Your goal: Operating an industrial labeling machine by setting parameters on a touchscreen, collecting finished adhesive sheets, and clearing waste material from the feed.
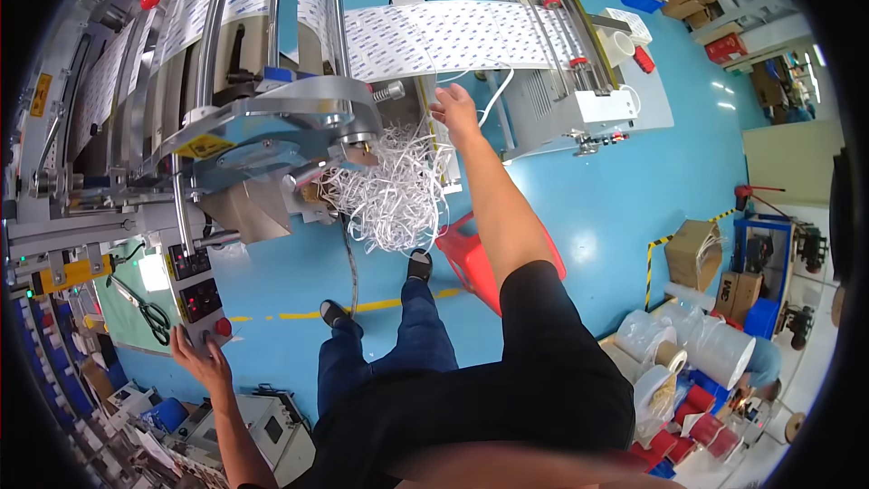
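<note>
My right hand (pixel 455 111) reaches forward to just below the near edge of a white printed web (pixel 407 36), which runs from the large roller machine (pixel 262 127) on the left to a smaller white machine (pixel 579 104) on the right. Its fingers are curled in; what lies between them is too small to make out. Below it, to the left, hangs a tangled heap of thin white trim strips (pixel 389 195). My left hand (pixel 204 360) is at the lower end of a control panel (pixel 195 285), fingers apart, beside a red push button (pixel 223 327).
Black-handled scissors (pixel 152 319) lie on a green surface left of the panel. A red plastic stool (pixel 471 258) stands under my right arm. An open cardboard box (pixel 695 254), wrapped rolls (pixel 706 344) and red spools (pixel 697 421) are at the right.
</note>
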Demonstrator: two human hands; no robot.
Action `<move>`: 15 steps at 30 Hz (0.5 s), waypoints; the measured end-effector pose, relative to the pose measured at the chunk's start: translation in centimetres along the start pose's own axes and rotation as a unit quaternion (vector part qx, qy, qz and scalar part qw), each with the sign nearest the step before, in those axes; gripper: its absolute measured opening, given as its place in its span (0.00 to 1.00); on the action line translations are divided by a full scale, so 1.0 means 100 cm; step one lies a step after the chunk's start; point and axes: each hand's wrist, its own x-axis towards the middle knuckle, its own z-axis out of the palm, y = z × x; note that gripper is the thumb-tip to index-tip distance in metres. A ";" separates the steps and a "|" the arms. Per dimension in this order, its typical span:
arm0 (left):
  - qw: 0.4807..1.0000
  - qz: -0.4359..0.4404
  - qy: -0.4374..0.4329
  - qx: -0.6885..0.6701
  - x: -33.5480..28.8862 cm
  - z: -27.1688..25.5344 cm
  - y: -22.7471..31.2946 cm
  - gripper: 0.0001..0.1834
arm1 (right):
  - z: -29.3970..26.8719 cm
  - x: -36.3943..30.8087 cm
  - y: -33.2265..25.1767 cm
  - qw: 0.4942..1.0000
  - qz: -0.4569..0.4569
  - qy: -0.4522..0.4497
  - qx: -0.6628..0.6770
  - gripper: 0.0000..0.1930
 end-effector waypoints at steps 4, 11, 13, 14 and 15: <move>1.000 -0.009 0.006 -0.003 0.008 0.010 0.001 0.27 | 0.011 0.022 -0.003 0.999 0.033 -0.012 0.035 0.27; 0.999 -0.013 -0.030 0.013 0.016 0.008 0.008 0.39 | 0.021 0.038 -0.006 0.999 0.017 -0.044 0.009 0.10; 0.998 -0.017 -0.041 0.035 0.019 0.008 0.012 0.43 | 0.024 0.040 -0.006 0.999 0.010 -0.035 -0.003 0.09; 0.997 -0.019 -0.053 0.055 0.021 0.009 0.013 0.48 | 0.026 0.041 -0.006 1.000 0.002 -0.026 -0.016 0.09; 0.997 -0.020 -0.053 0.057 0.021 0.009 0.014 0.48 | 0.027 0.040 -0.006 1.000 0.003 -0.027 -0.015 0.09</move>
